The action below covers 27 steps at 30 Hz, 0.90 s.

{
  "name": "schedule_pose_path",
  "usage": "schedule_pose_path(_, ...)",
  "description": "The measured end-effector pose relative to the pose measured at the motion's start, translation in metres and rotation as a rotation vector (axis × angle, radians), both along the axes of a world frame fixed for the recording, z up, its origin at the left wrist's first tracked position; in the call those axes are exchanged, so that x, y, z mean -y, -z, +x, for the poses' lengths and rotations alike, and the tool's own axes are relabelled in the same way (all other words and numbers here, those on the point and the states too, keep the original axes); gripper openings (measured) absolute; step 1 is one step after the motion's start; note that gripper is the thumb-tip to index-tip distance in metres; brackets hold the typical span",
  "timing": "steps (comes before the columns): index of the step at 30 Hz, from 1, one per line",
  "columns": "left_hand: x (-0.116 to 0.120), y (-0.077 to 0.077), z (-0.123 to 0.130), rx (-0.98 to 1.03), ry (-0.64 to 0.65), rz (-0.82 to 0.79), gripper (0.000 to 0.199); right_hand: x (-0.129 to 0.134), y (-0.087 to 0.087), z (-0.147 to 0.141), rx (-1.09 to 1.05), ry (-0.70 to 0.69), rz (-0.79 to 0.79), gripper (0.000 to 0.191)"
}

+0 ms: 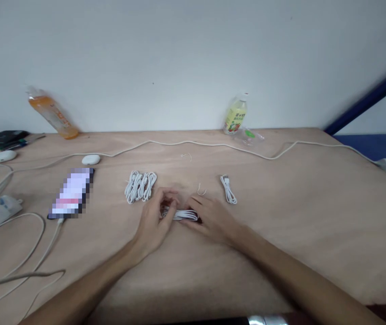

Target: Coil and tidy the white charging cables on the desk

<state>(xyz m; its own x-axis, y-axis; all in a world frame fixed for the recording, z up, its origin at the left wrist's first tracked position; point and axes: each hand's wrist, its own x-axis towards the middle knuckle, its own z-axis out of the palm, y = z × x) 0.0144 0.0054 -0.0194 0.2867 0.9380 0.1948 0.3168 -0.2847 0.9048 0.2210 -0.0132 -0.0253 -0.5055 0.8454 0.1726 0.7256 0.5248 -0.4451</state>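
A coiled white cable (185,215) lies sideways between my two hands, low over the table. My left hand (157,216) grips its left end, with thumb and fingers curled around it. My right hand (209,215) closes on the right end in the same way. The undersides of the fingers and the cable's ends are partly hidden. Left of my left hand rests a row of several bundled white cables (140,186). One more bundled cable (228,189) lies to the right, beyond my right hand. A thin loose tie (202,191) sits just past my right fingers.
A phone (71,194) with a plugged-in cord lies at left. Two white earbud cases (91,159) sit behind it. A long white cord (186,142) crosses the back. An orange drink bottle (53,115) and a yellow-labelled bottle (236,115) lean against the wall.
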Motion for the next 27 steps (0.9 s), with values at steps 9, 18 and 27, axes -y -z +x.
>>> schedule_pose_path(9, 0.0, -0.004, -0.001, 0.169, -0.067, -0.129, 0.028, 0.006, 0.011, -0.014, 0.001, 0.128, 0.008, 0.013)
schedule_pose_path(18, -0.003, -0.003, -0.003, 0.369, 0.092, -0.324, 0.062, 0.015, 0.002, -0.019, -0.411, 0.217, -0.16, 0.011)
schedule_pose_path(27, 0.0, -0.005, -0.001, 0.322, 0.15, -0.353, 0.036, 0.016, -0.002, -0.019, -0.426, 0.098, -0.079, 0.013)
